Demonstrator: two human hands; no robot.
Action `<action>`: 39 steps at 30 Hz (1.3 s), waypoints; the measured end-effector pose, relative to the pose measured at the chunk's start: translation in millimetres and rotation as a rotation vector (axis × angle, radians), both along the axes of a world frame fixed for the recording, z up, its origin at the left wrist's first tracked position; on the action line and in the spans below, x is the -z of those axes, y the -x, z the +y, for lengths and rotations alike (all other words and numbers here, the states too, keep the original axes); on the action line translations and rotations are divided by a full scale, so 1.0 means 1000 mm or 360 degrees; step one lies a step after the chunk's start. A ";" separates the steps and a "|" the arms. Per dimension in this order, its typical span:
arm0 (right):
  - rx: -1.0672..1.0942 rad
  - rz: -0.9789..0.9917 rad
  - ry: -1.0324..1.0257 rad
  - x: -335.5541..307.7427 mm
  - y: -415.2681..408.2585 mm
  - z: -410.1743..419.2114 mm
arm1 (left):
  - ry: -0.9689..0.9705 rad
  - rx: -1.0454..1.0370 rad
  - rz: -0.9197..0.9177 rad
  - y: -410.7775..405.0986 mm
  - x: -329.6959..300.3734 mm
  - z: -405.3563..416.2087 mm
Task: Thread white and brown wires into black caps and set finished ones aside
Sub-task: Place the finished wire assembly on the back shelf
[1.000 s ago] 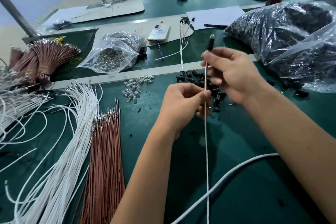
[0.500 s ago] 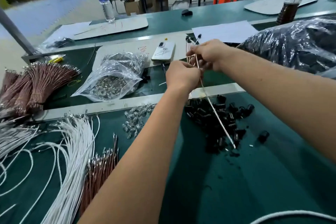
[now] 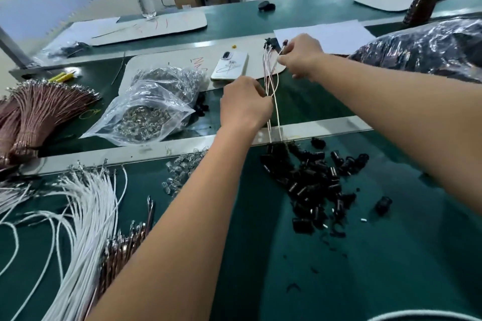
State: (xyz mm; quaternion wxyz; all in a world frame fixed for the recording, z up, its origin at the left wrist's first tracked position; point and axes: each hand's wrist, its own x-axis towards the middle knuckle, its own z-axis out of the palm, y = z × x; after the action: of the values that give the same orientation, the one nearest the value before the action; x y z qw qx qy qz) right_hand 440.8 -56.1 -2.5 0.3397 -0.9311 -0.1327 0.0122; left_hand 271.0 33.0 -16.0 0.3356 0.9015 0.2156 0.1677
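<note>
Both arms reach far forward over the green bench. My right hand pinches the capped end of a wire pair beside a small group of finished capped wires lying on the white board. My left hand pinches the same wires lower down, and their tails hang towards the metal strip. A heap of loose black caps lies below the hands. White wires and brown wires fan out at the near left.
A clear bag of metal terminals and a white phone lie left of the hands. A bound brown wire bundle sits far left, big black bags of caps far right, small clear bulbs near the strip.
Both hands moved away from the cap heap to the far white board, carrying the capped wires, and the view tilted up to follow. The right hand now sits higher and further right.
</note>
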 end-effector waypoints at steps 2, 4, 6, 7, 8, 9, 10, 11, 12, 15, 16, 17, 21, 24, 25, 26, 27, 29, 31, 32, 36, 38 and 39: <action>-0.0165 -0.0054 0.0102 0.000 0.028 -0.018 | -0.0041 0.0010 0.0084 0.024 0.000 0.002; -0.0334 -0.0051 0.0091 0.001 0.060 -0.036 | -0.0022 0.0045 0.0208 0.053 0.003 0.000; -0.0419 -0.0090 0.0062 0.001 0.091 -0.052 | 0.0032 0.0127 0.0309 0.078 0.008 -0.006; -0.0435 -0.0130 0.0059 0.001 0.107 -0.059 | 0.0046 0.0163 0.0345 0.089 0.010 -0.011; -0.0447 -0.0178 0.0077 0.001 0.121 -0.065 | 0.0046 0.0188 0.0364 0.097 0.011 -0.014; -0.0468 -0.0220 0.0103 0.000 0.136 -0.072 | 0.0039 0.0200 0.0374 0.105 0.013 -0.018; -0.0505 -0.0250 0.0127 -0.002 0.149 -0.077 | 0.0030 0.0202 0.0375 0.109 0.014 -0.021; -0.0558 -0.0269 0.0141 -0.003 0.161 -0.082 | 0.0020 0.0198 0.0370 0.113 0.015 -0.023; -0.0617 -0.0288 0.0167 -0.004 0.174 -0.087 | 0.0010 0.0190 0.0351 0.116 0.015 -0.026; -0.0744 -0.0373 0.0274 -0.005 0.206 -0.095 | 0.0038 0.0143 0.0273 0.123 0.017 -0.033; -0.0744 -0.0396 0.0279 -0.004 0.213 -0.095 | 0.0078 0.0103 0.0238 0.124 0.017 -0.036; -0.0726 -0.0425 0.0261 -0.004 0.222 -0.094 | 0.0126 0.0053 0.0202 0.126 0.017 -0.038; -0.0606 -0.0469 0.0129 -0.007 0.252 -0.083 | 0.0540 -0.0181 0.0049 0.142 0.014 -0.027; -0.0744 -0.0346 0.0237 -0.003 0.287 -0.054 | 0.0765 -0.0414 -0.0155 0.163 0.009 0.005; -0.0827 -0.0203 0.0294 0.000 0.302 -0.040 | 0.0832 -0.0498 -0.0259 0.172 0.006 0.017; -0.0900 -0.0014 0.0330 0.004 0.317 -0.026 | 0.0886 -0.0582 -0.0363 0.181 0.002 0.028; -0.0958 0.0158 0.0350 0.009 0.334 -0.009 | 0.0919 -0.0669 -0.0466 0.190 -0.001 0.040; -0.0978 0.0217 0.0388 0.015 0.363 0.020 | 0.0944 -0.0831 -0.0665 0.209 -0.008 0.059; -0.0972 0.0122 0.0441 0.017 0.381 0.042 | 0.0973 -0.0958 -0.0824 0.226 -0.013 0.073; -0.1001 0.0148 0.0464 0.016 0.387 0.051 | 0.0994 -0.1013 -0.0876 0.233 -0.015 0.077; -0.0996 0.0548 0.0315 0.015 0.385 0.056 | 0.1059 -0.1092 -0.0935 0.251 -0.020 0.080; -0.0885 0.0800 0.0042 0.016 0.380 0.049 | 0.1077 -0.1078 -0.0911 0.253 -0.021 0.079; -0.0852 0.0844 -0.0022 0.016 0.377 0.046 | 0.1084 -0.1075 -0.0902 0.253 -0.020 0.078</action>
State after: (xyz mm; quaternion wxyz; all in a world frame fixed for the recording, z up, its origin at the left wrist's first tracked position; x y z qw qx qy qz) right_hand 63.5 -10.0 -18.9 0.3533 -0.8256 -0.2788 0.3404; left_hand 17.7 111.0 4.2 0.5806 0.5425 0.4358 0.4226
